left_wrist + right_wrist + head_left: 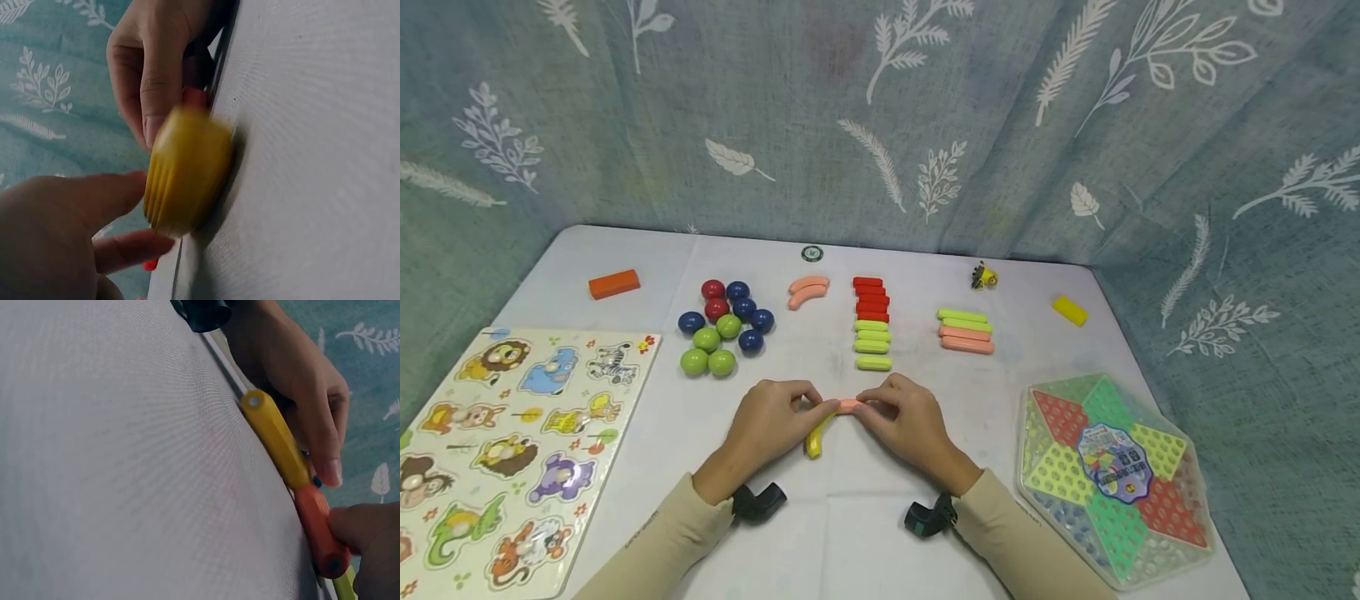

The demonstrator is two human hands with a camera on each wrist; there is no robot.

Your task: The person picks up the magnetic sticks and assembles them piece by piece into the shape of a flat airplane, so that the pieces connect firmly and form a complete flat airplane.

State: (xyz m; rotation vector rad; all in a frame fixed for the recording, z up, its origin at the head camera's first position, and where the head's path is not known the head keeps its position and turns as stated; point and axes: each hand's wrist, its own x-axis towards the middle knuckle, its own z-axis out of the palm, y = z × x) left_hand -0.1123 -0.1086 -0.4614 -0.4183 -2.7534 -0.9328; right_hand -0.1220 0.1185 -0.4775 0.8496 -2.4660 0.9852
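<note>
In the head view, my left hand (775, 419) and right hand (908, 423) meet over the front middle of the white table. My left thumb and finger pinch a yellow plastic stick (814, 442), ridged on one side in the left wrist view. The right hand pinches a salmon-orange plastic stick (848, 406), which appears redder in the right wrist view. There the yellow stick (275, 440) and orange stick (322, 531) run end to end, their ends meeting, low over the cloth. Fingertips cover part of both sticks in the head view.
Beyond the hands lies a column of red and lime sticks (872, 325), with lime and salmon sticks (966, 331) to its right. Coloured balls (722, 325) cluster left. An animal puzzle board (643, 367) and a hexagonal game box (1026, 467) flank the arms.
</note>
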